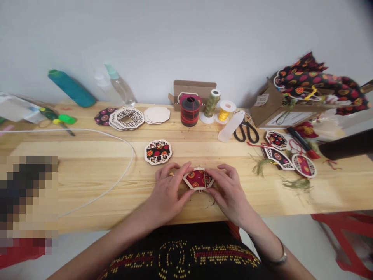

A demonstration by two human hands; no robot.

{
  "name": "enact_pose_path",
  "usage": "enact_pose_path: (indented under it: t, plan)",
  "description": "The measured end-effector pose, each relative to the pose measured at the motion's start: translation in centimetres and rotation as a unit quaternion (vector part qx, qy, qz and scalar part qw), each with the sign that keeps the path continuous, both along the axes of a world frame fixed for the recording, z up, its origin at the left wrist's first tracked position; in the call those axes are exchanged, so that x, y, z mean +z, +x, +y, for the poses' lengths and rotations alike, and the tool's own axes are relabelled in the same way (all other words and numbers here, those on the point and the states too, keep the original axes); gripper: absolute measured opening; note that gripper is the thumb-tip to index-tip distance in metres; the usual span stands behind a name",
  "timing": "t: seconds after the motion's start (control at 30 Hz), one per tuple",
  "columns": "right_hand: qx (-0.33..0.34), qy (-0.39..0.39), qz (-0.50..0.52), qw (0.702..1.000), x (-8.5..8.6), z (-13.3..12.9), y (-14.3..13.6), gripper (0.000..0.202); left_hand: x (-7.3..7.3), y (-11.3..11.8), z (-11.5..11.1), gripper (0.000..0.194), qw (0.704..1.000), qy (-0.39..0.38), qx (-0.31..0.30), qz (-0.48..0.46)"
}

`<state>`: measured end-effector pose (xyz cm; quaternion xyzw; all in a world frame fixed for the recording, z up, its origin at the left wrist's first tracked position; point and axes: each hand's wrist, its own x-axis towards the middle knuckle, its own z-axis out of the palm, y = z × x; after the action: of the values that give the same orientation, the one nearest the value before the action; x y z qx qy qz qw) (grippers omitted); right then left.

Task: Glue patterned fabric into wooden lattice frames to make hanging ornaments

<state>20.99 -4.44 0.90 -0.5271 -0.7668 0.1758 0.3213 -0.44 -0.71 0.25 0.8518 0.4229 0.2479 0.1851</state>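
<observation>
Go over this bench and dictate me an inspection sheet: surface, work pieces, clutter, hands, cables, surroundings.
Surface: pale wooden table, visible grain, no spill seen.
Work pieces: fan-shaped piece of red patterned cloth in a pale frame, held; black patterned piece in a pale notched frame, lying flat.
Clutter: black-handled scissors, red-and-black thread spool, loose green threads, brown cardboard box heaped with patterned cloth.
Hands: left and right both grip the fan-shaped piece.
Cables: white cable curving over the table's left part.
Surroundings: pale grey wall behind; red stool at lower right.
</observation>
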Motion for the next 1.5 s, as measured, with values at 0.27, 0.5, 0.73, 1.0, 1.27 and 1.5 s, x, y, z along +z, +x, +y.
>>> enact_pose_path:
  t: [0.27, 0.5, 0.73, 1.0, 1.27, 1.5]
  plan:
    - [-0.034, -0.003, 0.071, 0.997, 0.1, -0.1, 0.3, 0.043, 0.4, -0.3, -0.1, 0.061, 1.0, 0.006, -0.009, -0.005]
    - [-0.059, 0.016, 0.019, 0.998, -0.5, -0.6, 0.6, 0.057, 0.2, -0.1, -0.4, 0.069, 1.0, 0.016, 0.018, 0.003]
    - [-0.045, -0.016, -0.042, 0.998, -0.2, -0.6, 0.3, 0.065, -0.4, 0.0, -0.2, 0.069, 0.999, 0.028, 0.015, 0.004]
    - [-0.034, -0.008, -0.06, 0.998, -0.3, -0.3, -0.1, 0.064, -0.7, 0.1, 0.0, 0.071, 0.999, 0.036, 0.01, 0.011]
    - [-0.022, -0.004, -0.006, 1.0, 0.2, -0.4, -0.1, 0.068, -0.6, 0.1, -0.3, 0.075, 0.997, 0.06, 0.005, -0.052]
    - [-0.019, -0.077, 0.145, 0.986, 0.9, -0.5, 0.0, 0.072, 0.7, 0.3, -0.4, 0.073, 0.985, 0.146, -0.007, -0.091]
